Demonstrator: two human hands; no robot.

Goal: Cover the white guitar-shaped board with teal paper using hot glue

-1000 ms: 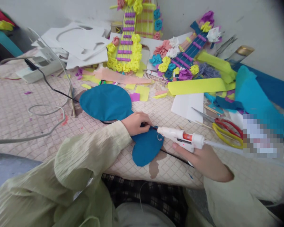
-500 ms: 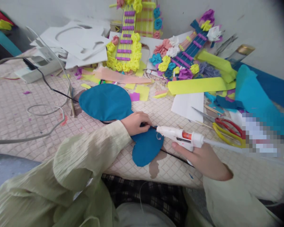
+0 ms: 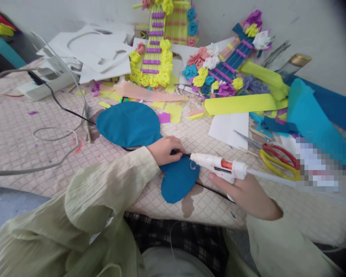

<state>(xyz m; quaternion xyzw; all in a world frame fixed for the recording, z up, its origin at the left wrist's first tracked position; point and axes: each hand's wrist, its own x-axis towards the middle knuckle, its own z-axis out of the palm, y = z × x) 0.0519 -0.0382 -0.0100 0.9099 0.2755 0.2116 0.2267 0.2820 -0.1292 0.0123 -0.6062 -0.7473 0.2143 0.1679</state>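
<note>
A blue covered cutout (image 3: pixel 129 125), with one large rounded lobe at left and a smaller lobe nearer me, lies on the table. My left hand (image 3: pixel 166 150) is closed on its narrow middle, fingers curled over the edge; the fingertips are partly hidden. My right hand (image 3: pixel 248 194) grips a white hot glue gun (image 3: pixel 219 166) with a glue stick sticking out of its back. The gun's nozzle is close to my left fingertips, over the cutout's upper edge. A thin strand of glue hangs under the nozzle above the small lobe. The black cord runs beneath the cutout.
Red-and-yellow-handled scissors (image 3: pixel 276 159) lie right of the gun, beside a white card piece (image 3: pixel 230 129). Behind are a yellow paper strip (image 3: pixel 239 104) and flower-decorated model guitars (image 3: pixel 153 50). A white power strip (image 3: pixel 49 82) with cables sits at left. Paper scraps cover the back.
Almost nothing differs. The glue gun and my right hand have shifted very slightly left; my left hand and the blue cutout stay in place.
</note>
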